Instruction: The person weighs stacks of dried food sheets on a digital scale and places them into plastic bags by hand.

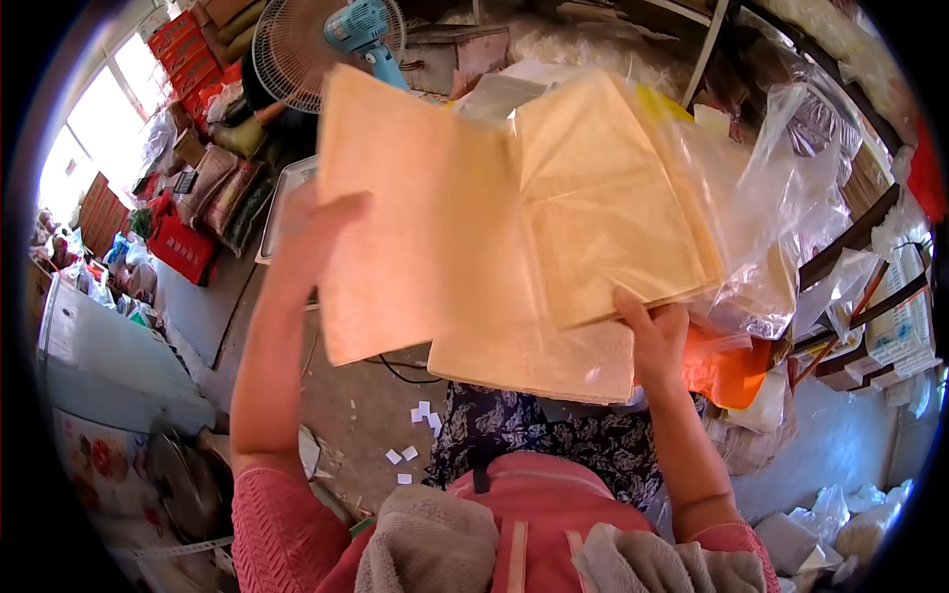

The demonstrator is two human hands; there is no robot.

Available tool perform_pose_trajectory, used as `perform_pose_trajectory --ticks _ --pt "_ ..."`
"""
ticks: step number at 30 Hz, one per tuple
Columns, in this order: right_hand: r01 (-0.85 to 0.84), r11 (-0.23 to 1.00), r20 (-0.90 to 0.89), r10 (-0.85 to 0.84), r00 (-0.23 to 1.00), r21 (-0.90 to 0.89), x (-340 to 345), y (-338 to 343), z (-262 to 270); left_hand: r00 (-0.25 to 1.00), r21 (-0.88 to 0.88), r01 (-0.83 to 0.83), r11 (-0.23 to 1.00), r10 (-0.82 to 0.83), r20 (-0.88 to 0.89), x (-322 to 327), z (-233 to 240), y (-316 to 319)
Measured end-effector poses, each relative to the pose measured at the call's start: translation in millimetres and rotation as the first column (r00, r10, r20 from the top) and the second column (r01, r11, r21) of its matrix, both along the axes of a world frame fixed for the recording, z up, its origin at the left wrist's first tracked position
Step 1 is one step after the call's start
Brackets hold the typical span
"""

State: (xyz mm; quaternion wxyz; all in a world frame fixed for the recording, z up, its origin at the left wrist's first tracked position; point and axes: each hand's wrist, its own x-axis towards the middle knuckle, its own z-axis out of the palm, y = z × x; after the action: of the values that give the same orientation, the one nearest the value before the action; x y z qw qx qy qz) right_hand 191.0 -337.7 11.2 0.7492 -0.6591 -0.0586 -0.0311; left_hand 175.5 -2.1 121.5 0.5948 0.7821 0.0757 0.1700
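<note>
My left hand grips the left edge of a large thin tan sheet, thumb in front. The sheet stands raised and bends in the middle; blur softens it and the hand. My right hand holds the lower edge of a creased, layered stack of tan sheets, with its thumb on top. Below lies another tan stack at lap height. Whether the sheets are paper or something else, I cannot tell. Clear plastic wrapping lies against the right side of the upper stack.
A fan with a blue motor stands beyond the sheets. Filled sacks and a red bag are at the left. Small white paper pieces lie on the floor. An orange plastic item is near my right forearm, beside a cluttered rack.
</note>
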Motion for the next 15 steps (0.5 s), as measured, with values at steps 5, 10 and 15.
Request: perform_pose_trajectory --ticks 5,10,15 --pt "0.565 0.1 0.56 0.357 0.748 -0.819 -0.4 11.8 -2.5 0.88 0.625 -0.431 0.651 0.153 0.449 -36.1 54.0 -24.1" --pt "0.399 0.25 0.465 0.596 0.654 -0.882 -17.5 3.5 -0.6 0.74 0.682 -0.532 0.502 -0.117 0.663 -58.4 65.8 -4.2" --pt "0.337 0.75 0.467 -0.042 0.883 -0.57 33.2 -18.9 70.5 0.807 0.218 -0.257 0.942 0.084 0.585 -71.8 34.9 42.8"
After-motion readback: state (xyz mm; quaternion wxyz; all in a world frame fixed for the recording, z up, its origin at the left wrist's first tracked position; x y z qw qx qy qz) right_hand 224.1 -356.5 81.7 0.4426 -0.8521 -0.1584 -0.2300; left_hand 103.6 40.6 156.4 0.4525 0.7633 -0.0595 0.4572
